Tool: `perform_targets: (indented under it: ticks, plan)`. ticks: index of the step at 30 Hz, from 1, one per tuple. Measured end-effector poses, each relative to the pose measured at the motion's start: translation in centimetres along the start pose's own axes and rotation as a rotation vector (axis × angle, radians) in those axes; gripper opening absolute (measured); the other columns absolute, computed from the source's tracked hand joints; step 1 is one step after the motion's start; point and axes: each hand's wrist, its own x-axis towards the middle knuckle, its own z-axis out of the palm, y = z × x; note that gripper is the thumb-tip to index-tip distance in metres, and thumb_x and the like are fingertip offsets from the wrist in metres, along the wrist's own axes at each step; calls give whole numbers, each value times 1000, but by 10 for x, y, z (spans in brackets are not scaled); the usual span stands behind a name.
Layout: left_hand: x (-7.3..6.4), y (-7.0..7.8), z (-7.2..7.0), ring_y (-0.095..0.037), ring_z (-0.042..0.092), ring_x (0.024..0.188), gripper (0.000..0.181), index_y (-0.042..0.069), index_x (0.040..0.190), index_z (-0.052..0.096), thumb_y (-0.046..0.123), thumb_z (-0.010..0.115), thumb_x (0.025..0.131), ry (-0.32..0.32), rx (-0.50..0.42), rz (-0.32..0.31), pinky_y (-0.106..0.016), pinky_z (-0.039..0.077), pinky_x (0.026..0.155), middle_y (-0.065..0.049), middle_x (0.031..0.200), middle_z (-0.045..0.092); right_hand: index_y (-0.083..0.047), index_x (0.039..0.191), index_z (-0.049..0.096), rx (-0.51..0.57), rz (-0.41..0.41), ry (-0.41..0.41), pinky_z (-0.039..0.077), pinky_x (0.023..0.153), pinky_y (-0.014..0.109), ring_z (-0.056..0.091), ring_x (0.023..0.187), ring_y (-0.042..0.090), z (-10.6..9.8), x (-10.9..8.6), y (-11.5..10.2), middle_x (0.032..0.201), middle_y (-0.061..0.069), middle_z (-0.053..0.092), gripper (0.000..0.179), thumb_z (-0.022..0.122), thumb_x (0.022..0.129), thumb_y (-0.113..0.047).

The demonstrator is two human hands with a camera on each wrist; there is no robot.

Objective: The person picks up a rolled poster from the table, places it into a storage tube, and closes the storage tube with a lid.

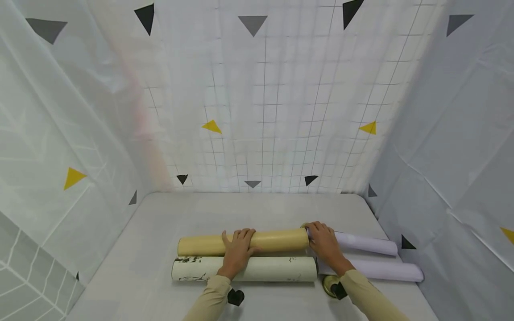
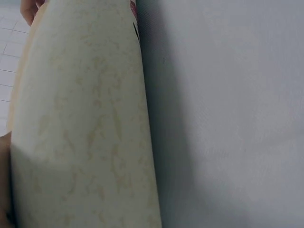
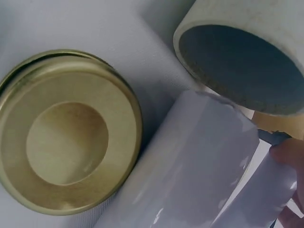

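Observation:
My left hand (image 1: 238, 248) holds a yellow tube (image 1: 281, 240) from above, its fingers spread over the far side. At that tube's right end, my right hand (image 1: 324, 243) grips the near end of a slim pale lilac paper roll (image 1: 367, 244). Its fingers show at the edge of the right wrist view, against the same roll (image 3: 261, 194). Whether the roll's end sits inside the yellow tube is hidden by the hand. A white patterned tube (image 1: 277, 269) lies parallel in front; its open, hollow end (image 3: 266, 14) faces right.
A second lilac roll (image 1: 391, 270) lies by the white tube's right end. Beside it rests a round gold-coloured lid (image 3: 66, 142). Part of another gold piece (image 1: 304, 225) peeks out behind the yellow tube. White sheeting (image 1: 449, 133) walls the table (image 1: 160, 214).

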Motion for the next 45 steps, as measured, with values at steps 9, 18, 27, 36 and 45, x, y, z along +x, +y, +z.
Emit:
perform_targets:
  ticks: [9, 18, 27, 36, 45]
  plan:
    - [-4, 0, 3, -32, 59, 124, 64, 14, 135, 63, 47, 74, 82, 58, -23, -15, -81, 26, 110, -8, 133, 67, -7, 131, 62, 27, -30, 1, 50, 98, 61, 63, 114, 36, 1, -6, 2, 125, 13, 66, 59, 88, 78, -6]
    - [-7, -1, 11, -31, 59, 124, 64, 15, 135, 62, 49, 73, 82, 66, -12, -9, -81, 27, 108, -7, 132, 67, -7, 123, 65, 7, -72, 130, 53, 89, 58, 63, 104, 35, 5, -10, 7, 115, 13, 66, 53, 88, 76, -5]
    - [1, 1, 4, -30, 58, 128, 66, 17, 139, 61, 51, 71, 83, 58, 34, -42, -79, 27, 113, -6, 137, 66, -6, 123, 65, 59, -89, 146, 52, 85, 56, 61, 104, 35, -4, -1, 6, 117, 15, 65, 50, 85, 77, -2]
    - [3, -2, 1, -30, 59, 129, 66, 16, 138, 61, 50, 71, 83, 108, 25, -30, -79, 26, 113, -6, 136, 66, -6, 124, 65, 66, -89, 136, 52, 86, 57, 62, 106, 36, -3, 6, 6, 118, 16, 65, 51, 85, 77, -3]
    - [1, -1, 1, -30, 59, 127, 66, 16, 139, 61, 48, 72, 82, 122, -1, -31, -79, 26, 112, -7, 136, 66, -2, 127, 64, 43, -94, 113, 53, 88, 58, 62, 108, 37, 2, 0, 7, 118, 17, 65, 53, 85, 78, -5]
